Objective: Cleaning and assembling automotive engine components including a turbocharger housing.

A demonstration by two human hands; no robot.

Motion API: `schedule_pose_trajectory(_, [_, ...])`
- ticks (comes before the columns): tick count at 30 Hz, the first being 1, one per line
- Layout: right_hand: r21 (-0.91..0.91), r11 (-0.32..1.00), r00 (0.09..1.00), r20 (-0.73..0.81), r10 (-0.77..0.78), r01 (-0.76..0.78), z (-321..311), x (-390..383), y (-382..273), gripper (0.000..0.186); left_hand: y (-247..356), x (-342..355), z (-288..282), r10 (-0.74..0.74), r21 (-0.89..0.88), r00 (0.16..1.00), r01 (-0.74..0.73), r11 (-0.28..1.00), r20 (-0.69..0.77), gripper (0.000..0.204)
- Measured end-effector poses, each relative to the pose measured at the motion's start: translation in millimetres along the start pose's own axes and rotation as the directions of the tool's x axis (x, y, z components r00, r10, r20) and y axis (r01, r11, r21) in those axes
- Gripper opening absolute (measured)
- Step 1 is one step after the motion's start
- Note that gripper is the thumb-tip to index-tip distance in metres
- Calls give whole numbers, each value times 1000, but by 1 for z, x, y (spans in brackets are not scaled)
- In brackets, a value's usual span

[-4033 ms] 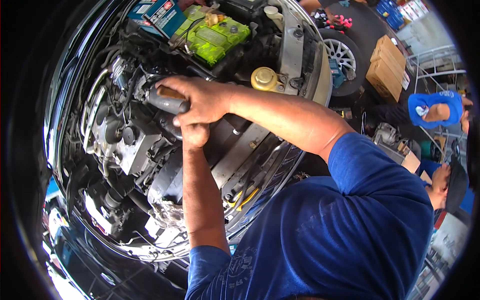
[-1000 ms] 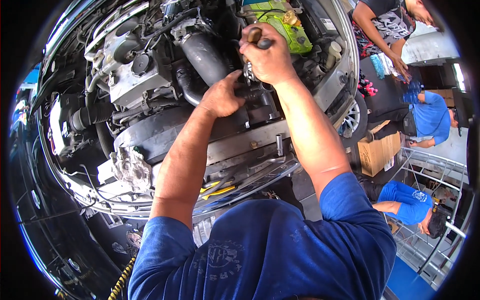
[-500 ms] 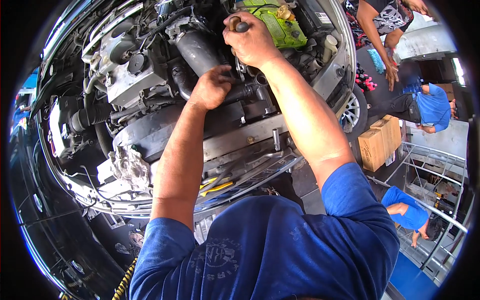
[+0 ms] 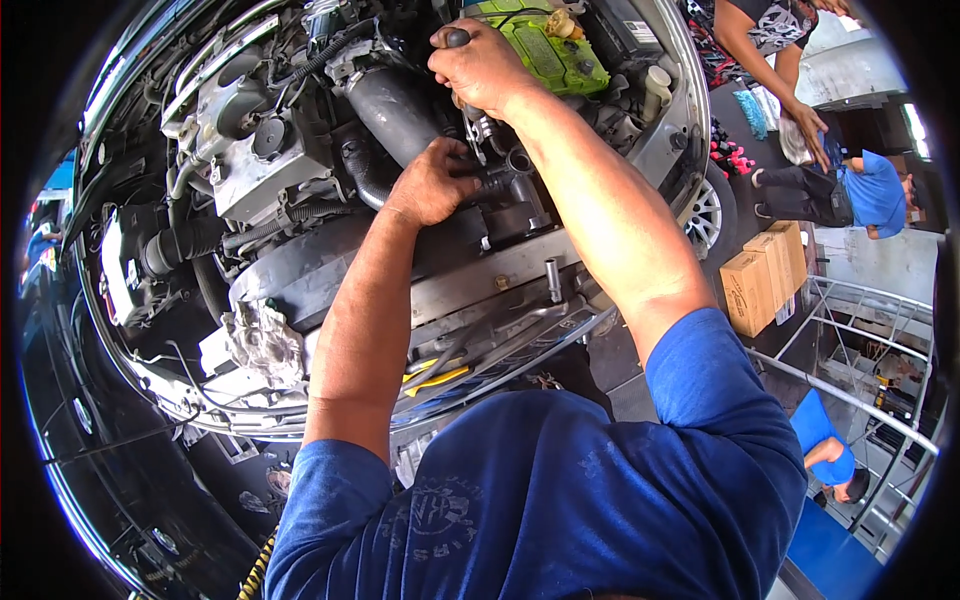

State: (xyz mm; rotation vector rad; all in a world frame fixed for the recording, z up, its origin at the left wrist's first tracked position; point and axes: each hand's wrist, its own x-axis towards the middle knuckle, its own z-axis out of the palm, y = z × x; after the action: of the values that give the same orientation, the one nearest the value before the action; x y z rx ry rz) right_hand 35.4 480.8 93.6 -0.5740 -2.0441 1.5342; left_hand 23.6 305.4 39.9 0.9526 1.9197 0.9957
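My right hand (image 4: 485, 68) is closed around a tool with a rounded dark handle end (image 4: 457, 38) that pokes out above the fist; its lower part is hidden. Under that fist is a shiny metal piece (image 4: 486, 138). My left hand (image 4: 432, 185) is curled low in the engine bay, beside a wide black intake pipe (image 4: 392, 115). Its fingers bend down out of sight, and what they grip is hidden. A black hose fitting (image 4: 522, 190) lies just right of it. Behind my right hand sits a green-topped battery (image 4: 550, 55).
A socket tool (image 4: 552, 280) stands on the front crossmember, with a crumpled rag (image 4: 262, 345) further left. The silver engine cover (image 4: 265, 150) is at left. Cardboard boxes (image 4: 752, 290), metal railing (image 4: 860, 395) and other people are at right; a dark car (image 4: 110, 440) is at left.
My right hand has shifted slightly left and up with the tool, whose handle end has tilted. My left hand has moved a little right and its fingers have curled in further.
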Motion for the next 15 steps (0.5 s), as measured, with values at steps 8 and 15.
schedule_pose_trajectory(8, [-110,993,997,68,-32,40,-2,7,12,37,7,-1,-1,-7,66,999,5,998,33,58])
schedule_pose_trajectory(15, [-47,997,998,11,63,-62,12,22,13,11,5,-1,2,1,99,1000,-2,995,13,60])
